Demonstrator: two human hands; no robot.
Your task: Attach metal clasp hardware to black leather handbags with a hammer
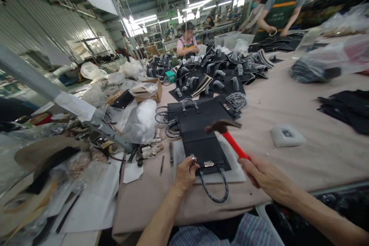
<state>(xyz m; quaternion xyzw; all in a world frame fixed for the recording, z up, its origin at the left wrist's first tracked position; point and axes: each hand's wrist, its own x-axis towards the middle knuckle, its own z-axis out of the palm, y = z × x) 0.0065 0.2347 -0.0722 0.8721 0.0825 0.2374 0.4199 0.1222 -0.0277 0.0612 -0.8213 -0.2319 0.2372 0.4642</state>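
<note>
Hands apart, both over the near end of the worktop [300,161], which is covered in beige cloth. Right hand [266,175] clamped on the red handle of a hammer [232,140]; the handle's end is hidden in the fist. Hammer head raised above a black bag [198,134], apparently not touching it. Left hand [186,175] pinches a small metal fitting [193,158] at the bag's near edge; fingers [187,169] hide most of it, shape hard to make out. Bag lies flat on a white board [233,173], a braided handle [215,188] hanging off the near side. Thin steel tools [171,153] lie left of the board. Beyond: heaped black bag parts [213,73], plastic bags [141,121]. Far right, a co-worker's hands [276,30] rest on black pieces. Corrugated metal wall [49,27] at left; long factory hall, strip lights [198,4].
</note>
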